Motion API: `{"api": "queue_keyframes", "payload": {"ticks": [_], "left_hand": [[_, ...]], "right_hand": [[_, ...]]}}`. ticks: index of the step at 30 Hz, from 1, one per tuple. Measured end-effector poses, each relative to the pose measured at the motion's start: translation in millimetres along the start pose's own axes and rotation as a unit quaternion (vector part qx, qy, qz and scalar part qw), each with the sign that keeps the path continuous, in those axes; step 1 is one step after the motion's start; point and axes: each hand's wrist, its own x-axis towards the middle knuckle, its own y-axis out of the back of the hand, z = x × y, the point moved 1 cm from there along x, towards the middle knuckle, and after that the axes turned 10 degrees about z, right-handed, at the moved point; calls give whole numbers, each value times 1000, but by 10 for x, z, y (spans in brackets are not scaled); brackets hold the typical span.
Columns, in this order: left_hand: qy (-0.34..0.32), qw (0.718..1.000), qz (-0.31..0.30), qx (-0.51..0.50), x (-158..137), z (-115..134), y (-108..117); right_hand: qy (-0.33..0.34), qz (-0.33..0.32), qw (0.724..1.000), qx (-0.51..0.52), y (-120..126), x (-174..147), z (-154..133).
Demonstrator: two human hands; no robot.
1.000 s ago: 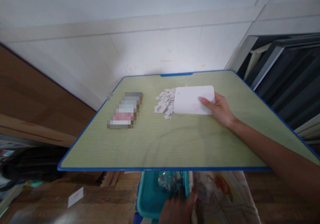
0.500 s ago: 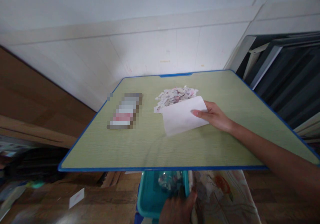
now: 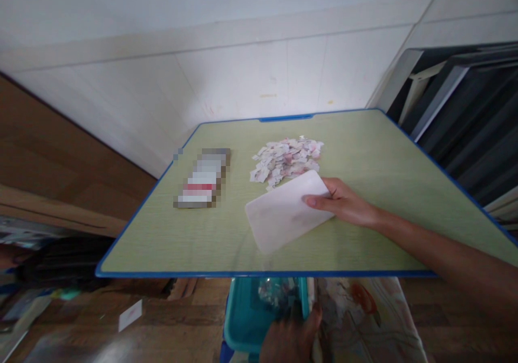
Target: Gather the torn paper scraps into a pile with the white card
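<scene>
My right hand [image 3: 348, 202] is closed on a white sheet [image 3: 283, 214] with rounded corners, thumb on top and fingers underneath. It holds the sheet tilted over the table, just in front of a pile of torn paper scraps [image 3: 285, 161], white with pinkish patches. Below the table's front edge, my left hand [image 3: 289, 338] is at the right rim of a teal bin [image 3: 246, 325]. Its thumb lies outside the rim and its dim fingers inside, seemingly closed round it. A clear bag [image 3: 275, 293] with small bits inside rests in the bin.
The green table [image 3: 170, 244] has a blue edge and stands against a white wall [image 3: 243, 77]. A pixelated flat object [image 3: 202, 179] lies at its left. Dark panels [image 3: 477, 98] lean at the right. Beside the bin is a patterned cloth [image 3: 364, 320]; a paper [image 3: 130, 315] lies on the floor.
My right hand has drawn the white sheet toward me and slightly left, uncovering the front of the scrap pile. My left hand has stayed by the bin.
</scene>
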Motion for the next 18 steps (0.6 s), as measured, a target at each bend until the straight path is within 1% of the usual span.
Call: {"api": "queue_keyframes", "payload": {"ticks": [3,7,13,16,18], "left_hand": [[-7,1000,-5,-6,9,-38,-55],[-23,1000,-17,0,11,-54,-91],[-29,1000,2,-7,22,-48,-74],[-24,1000,-2,-10,25,-60,-80],[-25,1000,-5,-19,21,-63,-87]], "right_hand": [[0,1,1000,-9,-3,2,-5],[-15,-36,999,-5,-36,-14,-8],[-25,-68,997,2,-41,-33,-11],[-23,-53,998,-3,-25,-33,-9],[-17,-10,1000,-5,8,-21,-2]]}}
